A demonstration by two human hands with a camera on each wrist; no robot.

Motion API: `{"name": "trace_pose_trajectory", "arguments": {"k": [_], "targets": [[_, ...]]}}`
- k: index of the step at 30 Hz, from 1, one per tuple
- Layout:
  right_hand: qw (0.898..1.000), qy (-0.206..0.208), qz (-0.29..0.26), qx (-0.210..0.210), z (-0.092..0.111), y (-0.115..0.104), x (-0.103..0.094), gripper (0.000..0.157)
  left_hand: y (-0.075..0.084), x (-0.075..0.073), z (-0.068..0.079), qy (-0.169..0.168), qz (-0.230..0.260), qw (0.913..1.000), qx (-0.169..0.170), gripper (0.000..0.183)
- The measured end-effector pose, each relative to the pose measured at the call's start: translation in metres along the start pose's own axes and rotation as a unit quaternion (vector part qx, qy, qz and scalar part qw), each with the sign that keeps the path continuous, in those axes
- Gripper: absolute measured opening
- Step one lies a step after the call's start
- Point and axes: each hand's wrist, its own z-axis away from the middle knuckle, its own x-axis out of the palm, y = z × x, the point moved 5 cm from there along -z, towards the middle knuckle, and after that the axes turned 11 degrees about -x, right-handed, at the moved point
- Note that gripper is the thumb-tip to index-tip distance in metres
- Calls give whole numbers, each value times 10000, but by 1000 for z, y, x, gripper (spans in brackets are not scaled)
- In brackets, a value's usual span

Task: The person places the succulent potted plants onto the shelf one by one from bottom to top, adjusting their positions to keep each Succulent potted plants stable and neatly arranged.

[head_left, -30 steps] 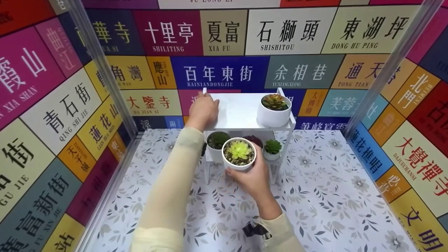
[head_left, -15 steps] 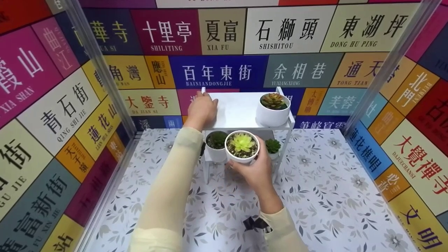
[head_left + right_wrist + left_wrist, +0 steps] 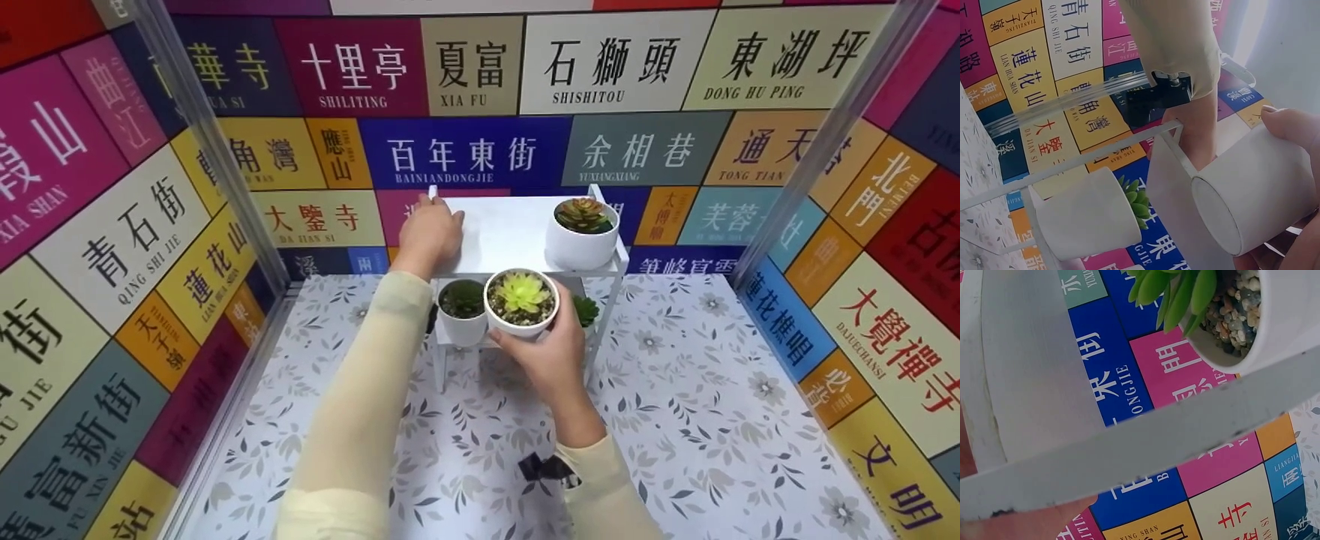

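My left hand grips the upper left side of a small white two-tier shelf. In my right hand is a potted succulent, yellow-green in a white pot, pinched round its side and tilted toward the head camera. It is in front of the shelf, near the top board's front edge. In the right wrist view the held pot's base shows beside the upper board. A reddish succulent in a white pot stands on the top board's right end.
On the lower tier stand a dark green potted plant at left and a green succulent at right, partly behind my right hand. The shelf stands on a leaf-patterned surface, with sign-covered walls around it.
My right hand has lifted the potted succulent upward and slightly right, toward the top board, covering a dark red plant seen behind it earlier. The left hand keeps its place on the shelf.
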Motion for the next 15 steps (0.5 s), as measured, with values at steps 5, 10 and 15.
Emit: {"name": "trace_pose_trajectory", "arguments": {"k": [5,10,15], "targets": [[9999,60,73,-81,-6,-3,-2,106,0,-2,1,137,-74,9999,22,73],[9996,102,243,-40,-10,-3,-4,108,0,-1,1,53,-35,10000,-7,73],[9994,137,277,-131,-14,-4,-3,108,0,1,-1,5,-75,10000,-61,73]]}}
